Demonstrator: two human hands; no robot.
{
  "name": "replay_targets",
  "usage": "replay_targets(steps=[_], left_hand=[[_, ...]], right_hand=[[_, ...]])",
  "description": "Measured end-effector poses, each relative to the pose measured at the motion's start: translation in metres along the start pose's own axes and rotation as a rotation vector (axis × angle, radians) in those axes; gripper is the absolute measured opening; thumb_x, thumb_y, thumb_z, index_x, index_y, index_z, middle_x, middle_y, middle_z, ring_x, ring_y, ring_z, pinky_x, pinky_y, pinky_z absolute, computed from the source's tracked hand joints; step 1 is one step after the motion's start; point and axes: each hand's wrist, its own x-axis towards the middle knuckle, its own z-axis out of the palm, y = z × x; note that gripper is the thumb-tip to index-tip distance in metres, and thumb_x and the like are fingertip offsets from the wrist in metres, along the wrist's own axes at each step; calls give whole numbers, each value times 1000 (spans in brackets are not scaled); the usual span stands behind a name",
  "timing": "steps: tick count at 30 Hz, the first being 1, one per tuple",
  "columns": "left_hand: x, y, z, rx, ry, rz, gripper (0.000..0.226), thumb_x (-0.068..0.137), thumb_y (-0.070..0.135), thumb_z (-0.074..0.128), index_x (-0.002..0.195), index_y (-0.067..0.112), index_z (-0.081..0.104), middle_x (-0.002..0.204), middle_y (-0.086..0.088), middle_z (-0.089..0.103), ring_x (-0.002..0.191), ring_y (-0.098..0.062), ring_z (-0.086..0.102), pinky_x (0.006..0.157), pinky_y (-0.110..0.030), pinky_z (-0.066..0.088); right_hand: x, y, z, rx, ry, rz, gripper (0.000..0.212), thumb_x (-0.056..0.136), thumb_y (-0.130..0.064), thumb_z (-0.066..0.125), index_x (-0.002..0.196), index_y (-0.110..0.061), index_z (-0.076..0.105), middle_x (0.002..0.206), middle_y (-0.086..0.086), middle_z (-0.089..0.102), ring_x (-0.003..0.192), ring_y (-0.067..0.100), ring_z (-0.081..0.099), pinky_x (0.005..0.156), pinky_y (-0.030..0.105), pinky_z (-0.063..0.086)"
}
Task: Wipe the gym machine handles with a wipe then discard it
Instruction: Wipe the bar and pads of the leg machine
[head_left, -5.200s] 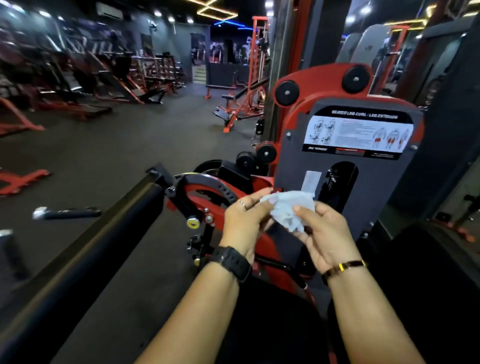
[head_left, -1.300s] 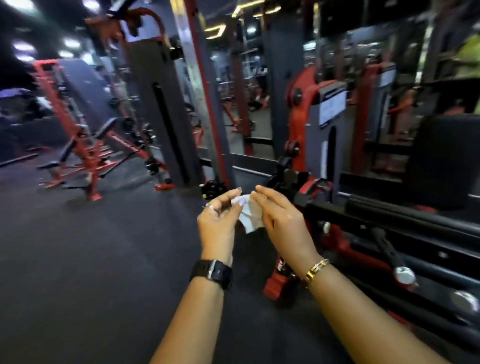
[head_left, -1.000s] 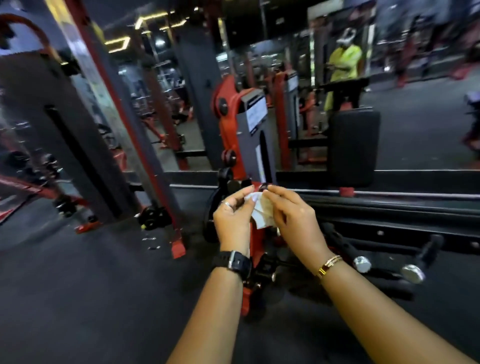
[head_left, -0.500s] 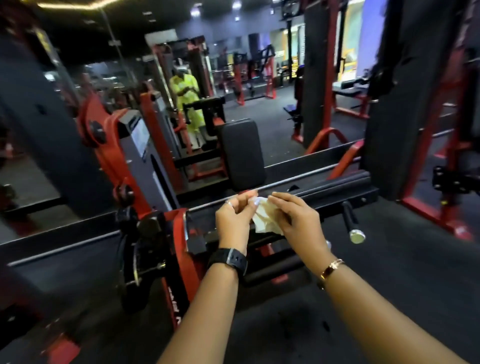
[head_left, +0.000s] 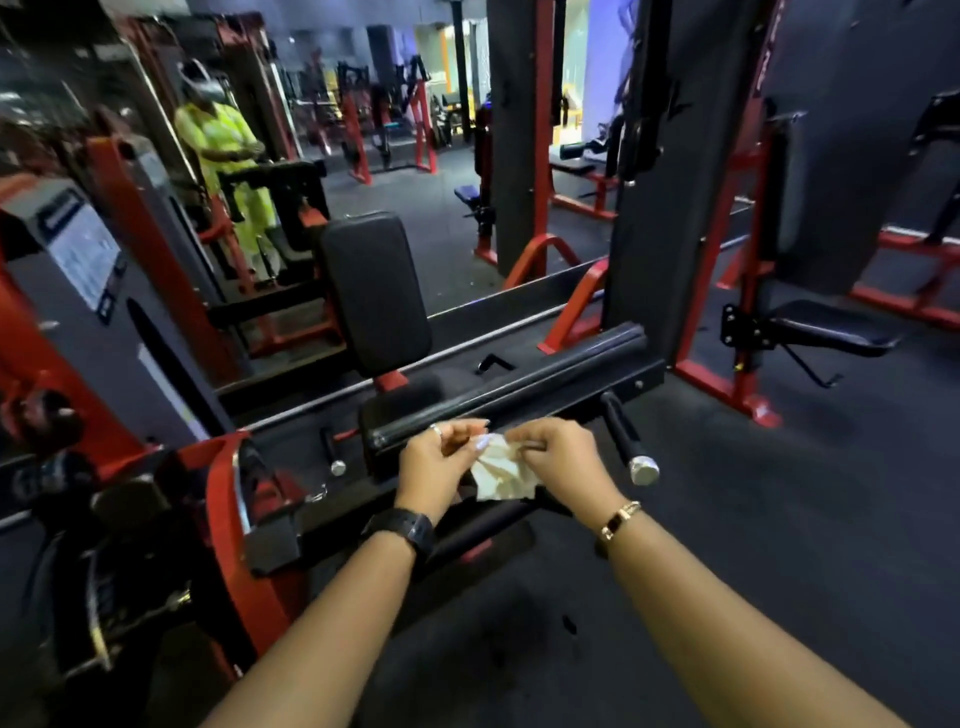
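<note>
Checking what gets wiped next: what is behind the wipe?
A padded bar runs behind the wipe, pinched by left hand and right hand; a silver-capped handle juts beside it. The frame directly behind is hidden.

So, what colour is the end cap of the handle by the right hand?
The end cap is silver, on a black handle; the head view shows it best.

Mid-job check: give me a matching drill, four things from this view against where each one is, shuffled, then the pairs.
1 wipe
2 black watch
3 gold bracelet
4 silver-capped handle

a right wrist
b pinched by left hand and right hand
c left wrist
d held by no hand, just right of them

Pairs: 1-b, 2-c, 3-a, 4-d
</note>
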Motion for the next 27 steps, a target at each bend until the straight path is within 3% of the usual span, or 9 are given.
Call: replay_targets(steps=[3, 5, 7, 10, 14, 16, 19, 22, 27], left_hand=[[11, -22, -19, 214, -122, 27, 19, 87, 7, 66, 89, 25, 70, 90, 10, 71, 85, -4, 65, 71, -9, 48], [21, -40, -31, 572, -267, 188, 19, 90, 17, 63, 106, 25, 69, 106, 11, 68, 102, -3, 61, 89, -11, 44], [30, -56, -40, 984, -429, 420, 37, 91, 30, 56, 127, 22, 59, 128, 9, 59, 122, -8, 51, 107, -27, 34], [43, -71, -51, 1359, -555, 577, 60, 83, 45, 41, 136, 18, 49, 137, 2, 54, 126, -16, 51, 101, -41, 40], [55, -81, -58, 1406, -621, 640, 82, 70, 41, 74, 140, 12, 41, 140, -7, 50, 127, -20, 50, 101, -40, 41], [61, -83, -60, 1384, -610, 731, 79, 68, 36, 78, 136, 12, 48, 138, -6, 52, 124, -20, 53, 100, -39, 42], [69, -87, -63, 1366, -606, 788, 74, 71, 39, 74, 135, 11, 49, 137, -5, 52, 123, -17, 54, 101, -36, 40], [69, -89, -64, 1379, -633, 752, 78, 92, 35, 55, 148, 10, 6, 157, -8, 17, 144, -17, 19, 116, -32, 9], [69, -96, -63, 1390, -643, 741, 66, 102, 30, 30, 148, 13, -14, 159, -5, -9, 146, -15, -7, 118, -33, -5]], right_hand=[[13, 6, 21, -49, -112, 14, 29, 84, 3, 54, 104, -7, 72, 110, 5, 68, 106, 14, 60, 86, 8, 39], [20, 9, 33, -81, -140, 33, 27, 85, 0, 54, 104, -8, 71, 110, 6, 68, 106, 16, 60, 85, 9, 40], [25, 13, 41, -139, -140, 20, 28, 85, 0, 54, 105, -10, 71, 113, 5, 65, 108, 17, 59, 85, 9, 37], [32, 20, 55, -238, -146, -10, 38, 85, 5, 48, 112, -12, 68, 130, 4, 55, 120, 16, 51, 97, 13, 34], [31, 25, 71, -352, -113, -36, 35, 83, 2, 57, 114, -12, 60, 146, 7, 32, 126, 23, 45, 100, 27, 41], [27, 22, 78, -498, -58, -124, 30, 74, -3, 70, 102, -9, 62, 135, 11, 44, 119, 29, 49, 94, 31, 47], [15, 21, 89, -679, 65, -271, 27, 62, -21, 80, 84, -13, 66, 100, 5, 67, 97, 24, 64, 88, 31, 52], [2, 22, 104, -837, 33, -200, 45, 72, -49, 55, 104, -20, 63, 111, -1, 68, 100, 19, 65, 89, 37, 52], [6, 26, 117, -918, 182, -246, 37, 79, -23, 43, 103, -17, 71, 105, 0, 71, 91, 19, 69, 79, 34, 55]])
